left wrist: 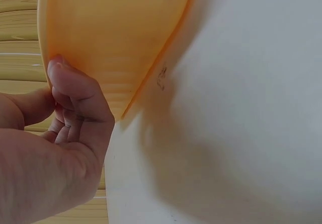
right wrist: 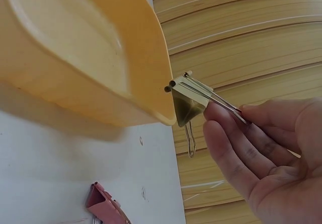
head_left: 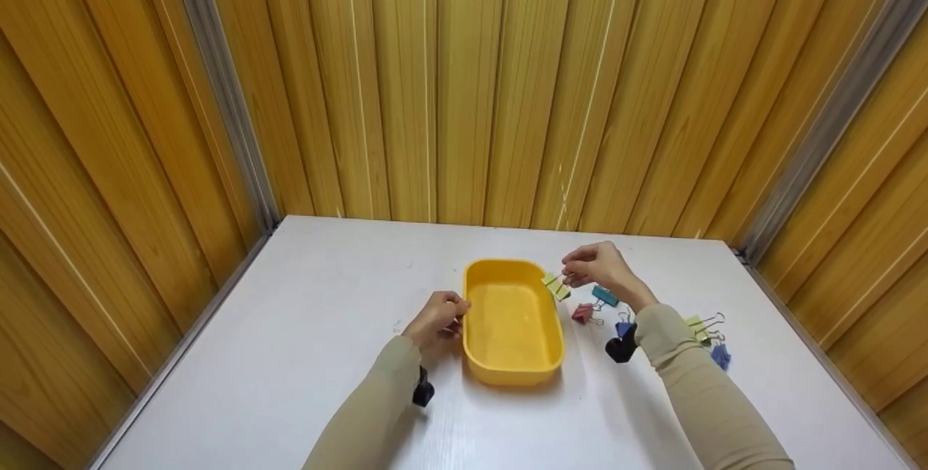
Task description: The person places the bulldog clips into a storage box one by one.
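Note:
A yellow plastic tub [head_left: 513,377] stands on the white table. Its left rim is pinched between the thumb and fingers of my left hand [head_left: 437,316], which the left wrist view shows close up. Just beyond the tub's right rim, my right hand [head_left: 600,267] holds a pale yellow binder clip [right wrist: 193,95] by one wire handle. The clip's second handle hangs loose below. Under that hand lie a red binder clip [head_left: 583,312] and a teal binder clip [head_left: 605,296]. A blue binder clip [head_left: 623,328] is partly hidden by the right wrist's black camera.
Farther right, near the right sleeve, lie another yellow binder clip [head_left: 698,328] and another blue one [head_left: 721,356]. Wood-patterned panels [head_left: 464,93] rise behind and along both sides of the white table [head_left: 326,296].

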Available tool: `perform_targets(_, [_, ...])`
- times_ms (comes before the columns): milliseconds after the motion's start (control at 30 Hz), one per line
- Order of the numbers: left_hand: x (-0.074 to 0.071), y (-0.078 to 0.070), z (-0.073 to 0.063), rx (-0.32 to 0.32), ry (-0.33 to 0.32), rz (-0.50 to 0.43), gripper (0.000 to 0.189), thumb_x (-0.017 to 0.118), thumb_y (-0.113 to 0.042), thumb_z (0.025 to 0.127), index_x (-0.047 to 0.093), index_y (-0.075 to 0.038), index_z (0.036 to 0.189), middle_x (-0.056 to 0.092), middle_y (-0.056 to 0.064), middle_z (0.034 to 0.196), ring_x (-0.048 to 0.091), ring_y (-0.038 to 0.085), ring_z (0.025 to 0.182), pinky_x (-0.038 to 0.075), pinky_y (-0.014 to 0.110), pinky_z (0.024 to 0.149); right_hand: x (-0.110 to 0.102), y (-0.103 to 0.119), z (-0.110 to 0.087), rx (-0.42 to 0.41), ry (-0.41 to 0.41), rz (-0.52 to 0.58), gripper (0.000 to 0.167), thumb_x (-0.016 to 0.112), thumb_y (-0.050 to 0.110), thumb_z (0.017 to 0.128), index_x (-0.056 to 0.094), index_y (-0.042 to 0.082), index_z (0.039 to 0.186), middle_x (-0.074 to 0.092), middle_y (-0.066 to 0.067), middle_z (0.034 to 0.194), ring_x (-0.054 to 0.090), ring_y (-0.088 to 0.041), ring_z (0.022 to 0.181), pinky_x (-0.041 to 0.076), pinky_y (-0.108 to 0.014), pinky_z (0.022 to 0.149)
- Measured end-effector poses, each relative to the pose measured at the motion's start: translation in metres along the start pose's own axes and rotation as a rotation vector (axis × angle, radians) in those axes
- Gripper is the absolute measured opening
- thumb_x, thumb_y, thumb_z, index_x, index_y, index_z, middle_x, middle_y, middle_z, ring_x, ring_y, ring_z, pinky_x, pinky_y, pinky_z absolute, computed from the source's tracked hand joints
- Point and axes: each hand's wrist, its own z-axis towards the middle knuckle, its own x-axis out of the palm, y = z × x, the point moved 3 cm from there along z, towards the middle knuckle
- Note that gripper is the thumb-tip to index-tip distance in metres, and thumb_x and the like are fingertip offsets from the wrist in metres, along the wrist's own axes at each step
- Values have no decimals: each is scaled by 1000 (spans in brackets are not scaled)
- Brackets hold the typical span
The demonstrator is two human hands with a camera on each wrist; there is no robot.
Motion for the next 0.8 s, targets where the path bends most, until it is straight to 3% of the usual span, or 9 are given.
perform_targets(200, [0, 0, 0, 9, 15, -9, 9, 56, -15, 94, 56, -7, 97, 55, 6, 82, 53, 17, 63, 52, 28, 64, 9, 6, 2, -10, 11, 20, 24, 61, 8, 93, 63, -7, 112, 68, -24, 102, 72, -22, 80, 58, -37, 78])
perform_targets(400, [1, 0, -1, 66, 37, -13, 11, 55, -15, 95, 53, -7, 88, 54, 6, 74, 51, 15, 54, 48, 25, 53, 20, 10, 7, -45, 28, 132, 22, 61, 3, 91, 61, -12, 108, 71, -19, 91, 72, -20, 75, 59, -37, 74])
perform_targets(500, [3, 0, 0, 57, 44, -18, 11, 55, -15, 94, 53, -8, 87, 54, 5, 75, 51, 15, 55, 47, 23, 50, 25, 10, 9, -39, 33, 158, 22, 60, 0, 91, 60, -13, 108, 72, -16, 87, 71, -19, 73, 59, -38, 74])
perform_targets(800, [9, -2, 3, 49, 33, -10, 8, 55, -14, 93, 53, -8, 88, 56, 8, 81, 52, 16, 58, 47, 23, 50, 37, 14, 9, -27, 40, 180, 28, 60, 1, 92, 57, -17, 114, 69, -29, 99, 72, -23, 77, 58, -43, 79])
